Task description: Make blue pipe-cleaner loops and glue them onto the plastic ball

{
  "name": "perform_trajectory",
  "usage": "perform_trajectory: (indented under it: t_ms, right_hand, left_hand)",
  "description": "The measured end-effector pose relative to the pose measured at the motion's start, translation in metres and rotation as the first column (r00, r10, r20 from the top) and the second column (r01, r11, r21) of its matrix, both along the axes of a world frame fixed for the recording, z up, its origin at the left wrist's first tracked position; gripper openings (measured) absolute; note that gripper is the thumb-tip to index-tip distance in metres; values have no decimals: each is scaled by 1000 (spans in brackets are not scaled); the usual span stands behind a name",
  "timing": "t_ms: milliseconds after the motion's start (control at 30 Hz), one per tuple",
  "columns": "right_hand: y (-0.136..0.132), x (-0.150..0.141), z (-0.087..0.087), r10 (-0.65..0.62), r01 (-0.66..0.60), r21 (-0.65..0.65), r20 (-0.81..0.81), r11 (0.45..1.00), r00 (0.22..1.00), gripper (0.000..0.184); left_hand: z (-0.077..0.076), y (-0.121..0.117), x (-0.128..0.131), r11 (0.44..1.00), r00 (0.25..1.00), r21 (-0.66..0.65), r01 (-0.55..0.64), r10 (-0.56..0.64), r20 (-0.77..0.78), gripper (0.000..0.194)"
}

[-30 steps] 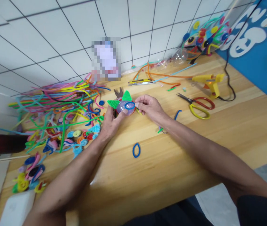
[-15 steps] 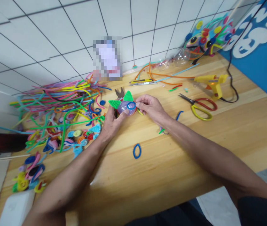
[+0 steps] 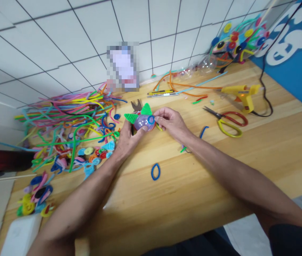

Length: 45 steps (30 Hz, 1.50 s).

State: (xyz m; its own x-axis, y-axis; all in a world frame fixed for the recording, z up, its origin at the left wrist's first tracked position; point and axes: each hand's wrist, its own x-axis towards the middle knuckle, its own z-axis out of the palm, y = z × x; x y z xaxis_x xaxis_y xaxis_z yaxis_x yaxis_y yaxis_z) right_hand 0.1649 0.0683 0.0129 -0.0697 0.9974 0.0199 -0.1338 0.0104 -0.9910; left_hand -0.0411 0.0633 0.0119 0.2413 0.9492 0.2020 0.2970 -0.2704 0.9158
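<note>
A clear, purplish plastic ball (image 3: 141, 122) with two green pipe-cleaner ears (image 3: 146, 109) sits at the middle of the table. My left hand (image 3: 129, 138) grips it from the left, thumb across its front. In my right hand (image 3: 168, 119), thumb and fingers pinch a blue pipe-cleaner ring (image 3: 150, 119) against the ball's right side. A second blue pipe-cleaner loop (image 3: 155, 171) lies on the wood nearer to me. Just behind the ball show the jaws of pliers (image 3: 136, 105); their handles are hidden.
To the left lie heaped pipe cleaners (image 3: 73, 106) and small coiled pieces. Scissors (image 3: 227, 122) and a yellow glue gun (image 3: 240, 96) with a black cord are at right. Craft knives (image 3: 163, 93), clear balls (image 3: 206, 65) and a decorated ball (image 3: 233, 44) lie near the tiled wall.
The blue ring has shifted slightly to the right on the ball and appears narrower. Both hands keep nearly the same place; the whole view has moved a little.
</note>
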Motion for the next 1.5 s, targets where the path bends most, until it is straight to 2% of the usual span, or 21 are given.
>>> perform_trajectory:
  t_ms: [167, 433, 800, 1033, 1333, 1500]
  right_hand:
    - [-4, 1, 2, -6, 6, -1, 0, 1000, 1000, 22]
    - [-13, 1, 6, -54, 37, 107, 165, 994, 985, 16]
    - [-15, -2, -1, -133, 72, 229, 262, 971, 956, 16]
    - [-16, -4, -4, -127, 64, 235, 265, 970, 956, 14]
    - [-15, -4, -4, -137, 65, 258, 271, 964, 953, 14]
    - [-17, -7, -4, -143, 85, 231, 244, 969, 959, 22]
  left_hand:
    - [-4, 0, 0, 1000, 999, 2, -28, 28, -15, 59]
    - [-5, 0, 0, 999, 999, 4, -38, 38, 3, 55]
    - [-6, 0, 0, 999, 999, 13, -31, 31, 18, 64]
    - [-3, -1, 0, 1000, 994, -1, 11, -11, 105, 66]
    - [-4, 2, 4, 999, 984, -52, -10, 19, 175, 66]
    - [-7, 3, -2, 997, 980, -80, 9, 7, 199, 71]
